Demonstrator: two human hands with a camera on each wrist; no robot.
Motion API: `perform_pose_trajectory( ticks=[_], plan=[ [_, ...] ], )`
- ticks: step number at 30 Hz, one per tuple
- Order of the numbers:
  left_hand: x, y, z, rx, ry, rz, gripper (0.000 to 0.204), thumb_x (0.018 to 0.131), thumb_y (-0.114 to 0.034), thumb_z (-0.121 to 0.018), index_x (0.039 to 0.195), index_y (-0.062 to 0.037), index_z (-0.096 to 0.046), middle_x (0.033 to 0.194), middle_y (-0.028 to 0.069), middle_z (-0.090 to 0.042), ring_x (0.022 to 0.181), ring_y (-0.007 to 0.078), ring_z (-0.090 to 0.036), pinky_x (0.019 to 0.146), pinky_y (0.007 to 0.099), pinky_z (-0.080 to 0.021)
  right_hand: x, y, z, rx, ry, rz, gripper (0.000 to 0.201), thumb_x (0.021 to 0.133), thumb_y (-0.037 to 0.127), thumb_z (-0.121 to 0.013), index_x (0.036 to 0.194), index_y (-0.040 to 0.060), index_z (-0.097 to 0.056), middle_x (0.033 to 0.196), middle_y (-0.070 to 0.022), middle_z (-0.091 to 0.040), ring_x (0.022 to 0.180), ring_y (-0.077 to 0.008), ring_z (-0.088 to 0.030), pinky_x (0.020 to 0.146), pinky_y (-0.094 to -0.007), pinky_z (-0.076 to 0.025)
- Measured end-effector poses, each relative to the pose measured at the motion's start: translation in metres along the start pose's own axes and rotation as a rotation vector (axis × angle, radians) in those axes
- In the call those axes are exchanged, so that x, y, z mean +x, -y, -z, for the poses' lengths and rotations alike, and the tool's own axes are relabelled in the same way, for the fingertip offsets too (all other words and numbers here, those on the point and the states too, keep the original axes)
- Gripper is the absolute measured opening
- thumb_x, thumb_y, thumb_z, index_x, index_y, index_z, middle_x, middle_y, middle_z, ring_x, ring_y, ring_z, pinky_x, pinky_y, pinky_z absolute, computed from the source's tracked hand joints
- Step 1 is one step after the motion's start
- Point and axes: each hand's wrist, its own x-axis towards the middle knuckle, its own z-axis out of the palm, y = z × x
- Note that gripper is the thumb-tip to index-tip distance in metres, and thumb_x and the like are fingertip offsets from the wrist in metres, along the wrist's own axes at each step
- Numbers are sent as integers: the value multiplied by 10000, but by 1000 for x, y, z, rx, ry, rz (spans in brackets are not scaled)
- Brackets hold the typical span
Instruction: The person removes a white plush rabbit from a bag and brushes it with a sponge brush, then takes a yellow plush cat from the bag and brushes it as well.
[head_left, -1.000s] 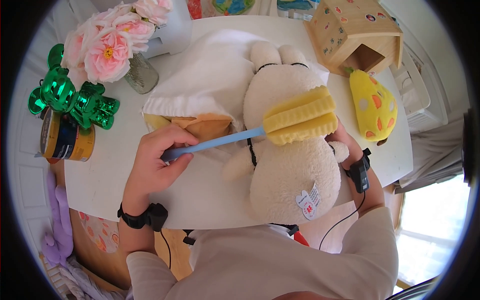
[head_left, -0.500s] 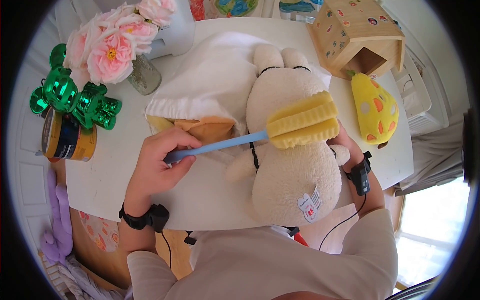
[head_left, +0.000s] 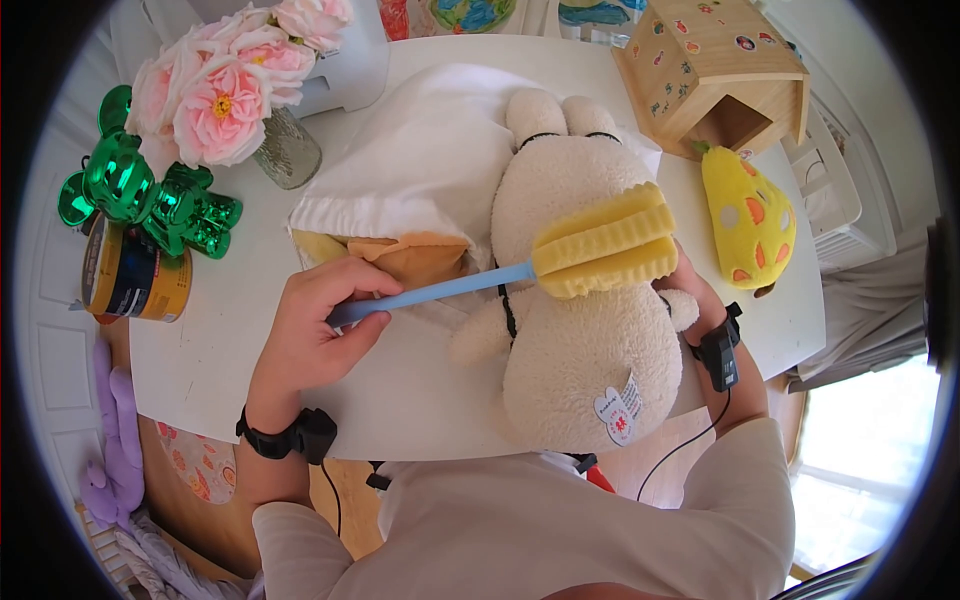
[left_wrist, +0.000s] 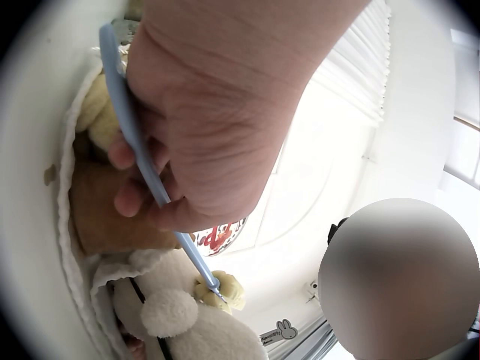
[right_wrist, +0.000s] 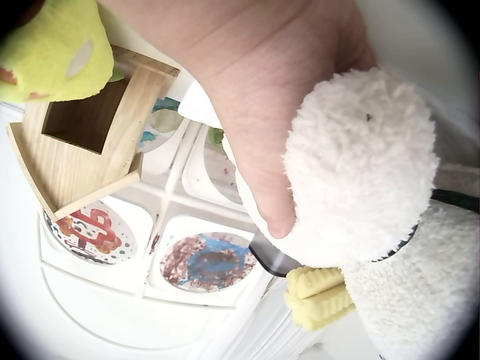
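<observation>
In the head view my left hand point(head_left: 322, 322) pinches the blue handle of a sponge brush point(head_left: 445, 291) between thumb and fingers. Its ridged yellow sponge head point(head_left: 605, 243) overlaps the middle of a cream plush toy point(head_left: 590, 350) lying lengthwise at the table's front edge. The toy has black bands and a paper tag point(head_left: 618, 413). At its right side my right hand point(head_left: 686, 275) holds it, mostly hidden behind the toy; the right wrist view shows the thumb point(right_wrist: 279, 221) laid along the white fleece. Left of the toy lies a white cloth bag point(head_left: 430, 130) with an orange-brown item point(head_left: 415, 258) in its opening.
Pink flowers point(head_left: 225, 105) in a glass vase point(head_left: 287, 150), a shiny green bear figure point(head_left: 125, 180) and a yellow-black tub point(head_left: 140, 270) stand at the left. A wooden house point(head_left: 715, 75) and a yellow pear plush point(head_left: 750, 220) are at the right. A purple plush point(head_left: 118, 440) is below left.
The whole view has shifted slightly since one second ago. Both hands keep their holds, and the sponge brush stays over the plush toy.
</observation>
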Motion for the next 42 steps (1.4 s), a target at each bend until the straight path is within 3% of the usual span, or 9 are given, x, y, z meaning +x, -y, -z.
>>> perform_pose_trajectory(
  ticks=[8,15,18,24,27,30,33,39,42],
  plan=[
    [1,0,2,21,11,-46,279,708,83,-647,965,-25,-652,801,72,-617,643,166,-589,552,242,-447,-4,3,-2,-45,-21,-13,792,819,513,-656,1415,83,-359,1384,-119,-473,1255,-261,-474,1070,-418,-364],
    [-2,-5,4,107,7,-174,319,719,87,-661,1013,-35,-684,824,79,-636,637,161,-594,519,239,-434,-1,1,13,178,-44,-159,737,769,379,-667,1372,47,-404,1315,-148,-533,1170,-293,-546,1017,-418,-421],
    [-4,-12,9,184,-88,-123,314,729,90,-653,1018,-27,-683,827,84,-635,630,157,-587,513,237,-424,2,-5,14,342,19,-133,712,759,345,-643,1359,40,-414,1305,-155,-540,1142,-297,-568,998,-415,-439],
    [-7,-6,10,-63,-275,-71,319,737,103,-638,1030,-15,-681,823,91,-631,604,144,-566,505,230,-407,4,-13,26,432,228,-118,706,783,351,-637,1371,41,-400,1304,-149,-541,1150,-286,-566,1000,-410,-440],
    [1,-19,4,80,-87,-243,320,735,109,-636,1029,-11,-680,812,91,-632,594,139,-562,503,224,-404,7,-14,25,427,184,-123,705,793,353,-637,1377,44,-393,1308,-146,-539,1161,-281,-559,1002,-409,-439],
    [5,-24,2,252,-82,-279,325,733,111,-634,1031,-11,-680,820,95,-644,590,138,-563,501,220,-406,9,-13,24,416,159,-121,705,802,356,-636,1384,46,-386,1311,-144,-536,1172,-276,-552,1004,-409,-438],
    [1,-19,9,261,-170,-175,326,731,108,-636,1028,-17,-683,832,103,-656,591,145,-571,502,219,-412,7,-11,20,425,147,-105,700,820,363,-634,1392,52,-378,1324,-140,-525,1193,-266,-537,1012,-405,-431],
    [5,-21,12,414,-388,-260,309,731,102,-641,1014,-16,-684,860,111,-664,595,139,-573,504,220,-413,4,-7,21,374,158,-106,723,832,401,-642,1404,59,-361,1348,-136,-503,1210,-262,-523,1038,-396,-407],
    [10,-44,13,413,-272,-281,333,717,111,-634,1022,-18,-673,884,116,-648,686,183,-615,592,241,-468,5,-8,23,352,171,-104,730,840,425,-640,1406,59,-358,1354,-136,-497,1218,-264,-517,1048,-395,-398]
  ],
)
